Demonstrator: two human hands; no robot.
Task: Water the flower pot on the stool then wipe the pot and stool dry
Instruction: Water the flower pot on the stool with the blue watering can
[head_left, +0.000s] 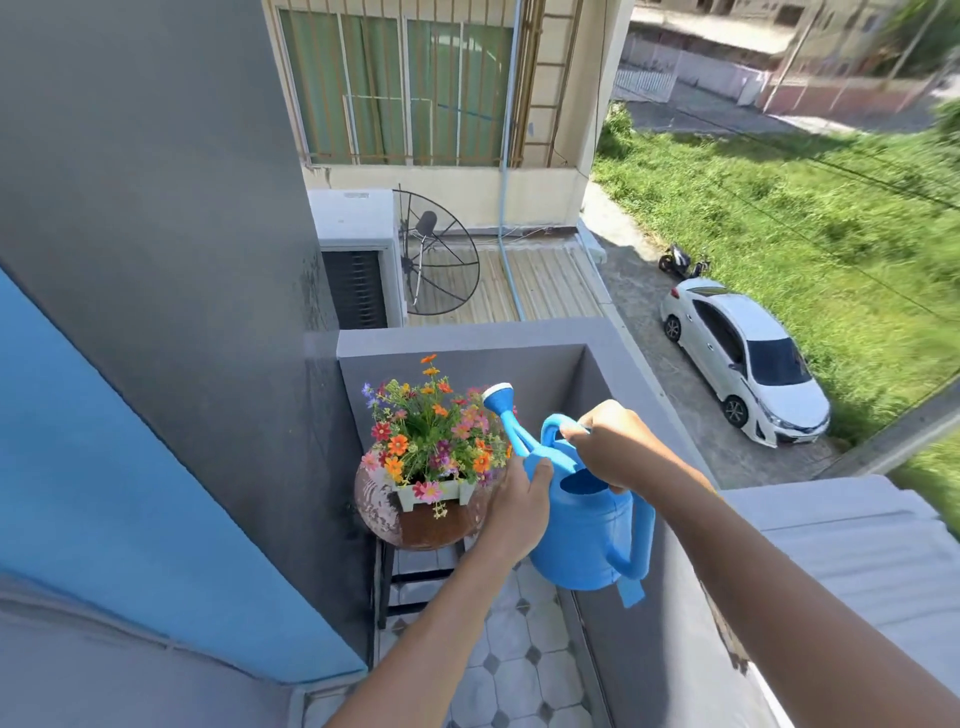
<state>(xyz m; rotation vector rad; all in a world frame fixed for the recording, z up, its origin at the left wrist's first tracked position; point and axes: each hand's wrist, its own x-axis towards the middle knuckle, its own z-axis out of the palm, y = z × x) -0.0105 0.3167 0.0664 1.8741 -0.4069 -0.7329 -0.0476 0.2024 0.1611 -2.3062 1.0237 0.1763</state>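
Observation:
A small white flower pot full of colourful flowers stands on a round brown stool in the balcony corner. A blue watering can hangs just right of the flowers, its white-tipped rose raised above them. My right hand grips the can's top handle. My left hand presses against the can's left side near the spout base. No water shows leaving the rose.
A grey parapet wall bounds the narrow balcony at the back and right. A grey and blue wall stands at the left. The floor is tiled. Beyond lie a roof, a satellite dish and a white car.

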